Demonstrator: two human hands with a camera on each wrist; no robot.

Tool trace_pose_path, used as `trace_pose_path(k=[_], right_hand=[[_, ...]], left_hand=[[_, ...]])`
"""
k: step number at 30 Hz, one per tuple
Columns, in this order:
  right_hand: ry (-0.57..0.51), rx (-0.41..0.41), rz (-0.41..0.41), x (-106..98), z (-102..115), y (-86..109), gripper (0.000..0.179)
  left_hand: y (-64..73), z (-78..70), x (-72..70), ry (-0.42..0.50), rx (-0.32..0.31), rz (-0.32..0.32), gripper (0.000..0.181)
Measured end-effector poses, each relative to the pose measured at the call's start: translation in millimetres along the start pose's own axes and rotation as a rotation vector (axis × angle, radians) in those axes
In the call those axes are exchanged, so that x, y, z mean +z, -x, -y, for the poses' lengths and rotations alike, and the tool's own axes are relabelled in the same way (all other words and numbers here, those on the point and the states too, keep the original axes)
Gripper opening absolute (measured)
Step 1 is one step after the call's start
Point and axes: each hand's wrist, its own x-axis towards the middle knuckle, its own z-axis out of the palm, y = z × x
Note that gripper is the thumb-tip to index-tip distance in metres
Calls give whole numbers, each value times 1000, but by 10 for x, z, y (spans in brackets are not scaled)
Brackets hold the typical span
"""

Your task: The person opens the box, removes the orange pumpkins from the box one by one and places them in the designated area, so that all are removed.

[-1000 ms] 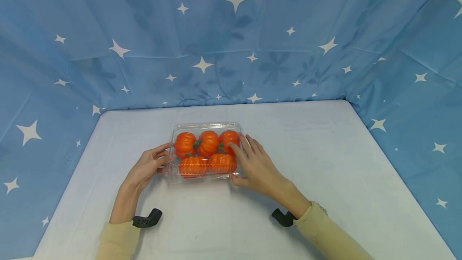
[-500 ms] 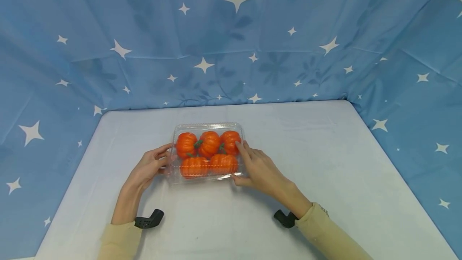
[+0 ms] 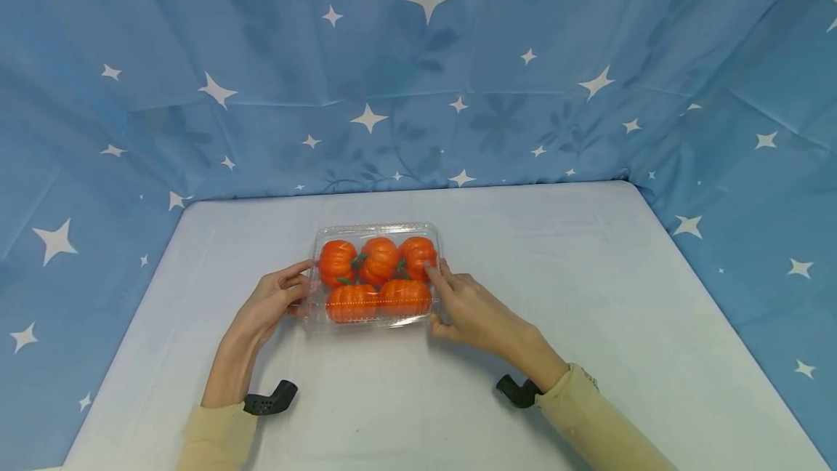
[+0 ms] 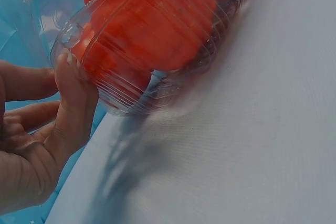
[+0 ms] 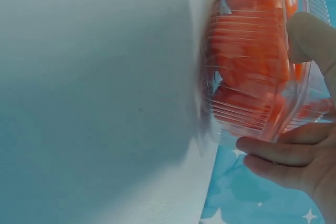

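Right now, a clear plastic clamshell box (image 3: 374, 228) is at the white bench (image 3: 601, 275), nearer the far edge than the near one and slightly toward the left edge; whether its whole base touches the surface, I cannot tell. Inside are five orange mini pumpkins (image 3: 379, 260) with green stems, three in the row toward the far edge and two in the row toward the near edge. The left hand (image 3: 264, 304) pinches the box's left end, thumb on the plastic at the rim. The right hand (image 3: 480, 320) holds the opposite end between thumb and fingers, one fingertip over the lid. Both forearms wear pale yellow sleeves (image 3: 219, 435). Beyond the far edge hangs a blue star-patterned curtain (image 3: 418, 57).
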Motion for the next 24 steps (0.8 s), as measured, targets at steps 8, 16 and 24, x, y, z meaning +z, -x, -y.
trace_pose_path(k=[8, 16, 24], right_hand=[[-5, -6, 68, -93, 35, -39, 68], [-5, 34, -47, -96, -11, -29, 67], [-431, 228, -79, -242, -290, -200, 71]], left_hand=[[24, -18, 0, 27, 12, 12, 59], [33, 8, -17, 51, -6, -2, 60], [18, -14, 9, 43, 3, 17, 50]])
